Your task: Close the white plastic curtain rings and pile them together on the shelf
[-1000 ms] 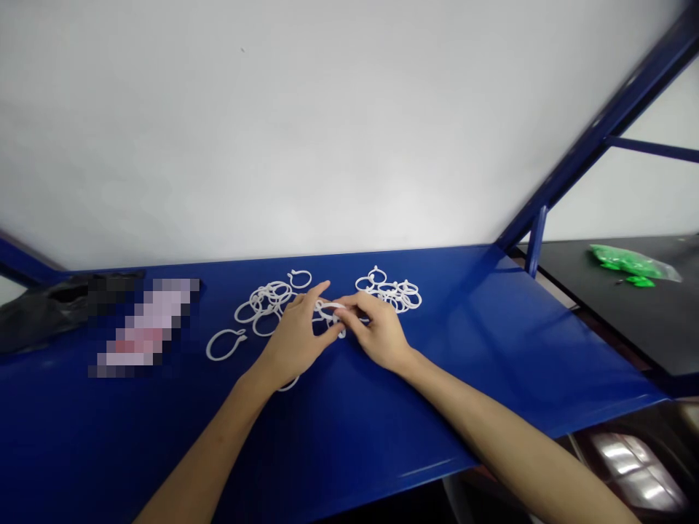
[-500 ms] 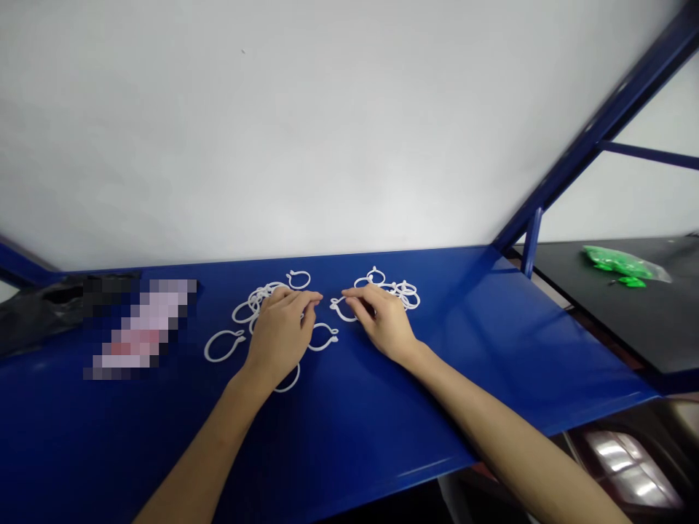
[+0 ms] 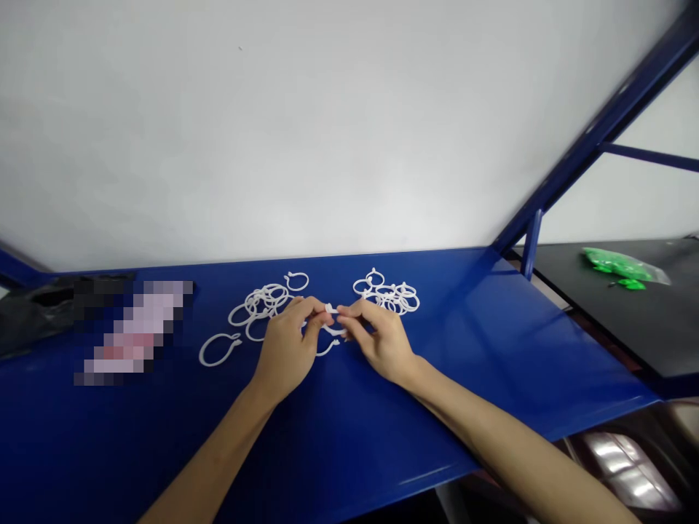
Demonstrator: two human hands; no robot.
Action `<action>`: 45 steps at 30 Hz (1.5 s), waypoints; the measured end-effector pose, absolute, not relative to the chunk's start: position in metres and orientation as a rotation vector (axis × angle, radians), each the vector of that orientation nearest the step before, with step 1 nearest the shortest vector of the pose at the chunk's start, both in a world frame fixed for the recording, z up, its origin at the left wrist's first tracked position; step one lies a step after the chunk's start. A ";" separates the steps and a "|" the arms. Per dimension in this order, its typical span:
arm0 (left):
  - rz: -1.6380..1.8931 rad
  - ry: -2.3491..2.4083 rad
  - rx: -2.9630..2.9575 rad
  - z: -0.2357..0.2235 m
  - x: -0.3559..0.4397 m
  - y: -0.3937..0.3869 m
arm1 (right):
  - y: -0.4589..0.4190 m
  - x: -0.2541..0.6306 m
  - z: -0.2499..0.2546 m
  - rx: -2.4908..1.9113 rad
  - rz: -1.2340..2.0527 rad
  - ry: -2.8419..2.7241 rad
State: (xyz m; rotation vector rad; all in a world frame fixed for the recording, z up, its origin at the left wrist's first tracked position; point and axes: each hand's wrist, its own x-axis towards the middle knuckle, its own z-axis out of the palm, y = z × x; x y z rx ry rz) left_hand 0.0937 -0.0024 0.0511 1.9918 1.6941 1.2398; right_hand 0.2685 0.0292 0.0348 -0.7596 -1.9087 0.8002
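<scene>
White ring (image 3: 333, 311) well inside table edges (image 3: 434, 474)

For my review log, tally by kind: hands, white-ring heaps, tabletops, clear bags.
Hands: 2 (left hand, right hand)
White-ring heaps: 2 (left heap, right heap)
Tabletops: 2 (blue top, black top)
Clear bag: 1
Total: 7
Single rings overlap too much to count.

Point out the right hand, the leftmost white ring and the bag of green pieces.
Right hand (image 3: 386, 343): head view, back of the hand.
Leftmost white ring (image 3: 202, 354): head view, left side of its band.
Bag (image 3: 625, 268): head view, green-filled middle.
</scene>
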 end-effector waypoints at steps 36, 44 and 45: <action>0.735 1.822 2.348 0.035 0.089 0.003 | 0.102 0.320 0.038 -1.435 -0.031 -1.870; 1.205 1.910 2.012 0.044 0.093 0.002 | 0.039 0.273 0.044 -0.940 0.778 -2.045; 1.223 1.895 1.981 0.045 0.094 0.001 | 0.035 0.269 0.041 -0.941 0.799 -2.016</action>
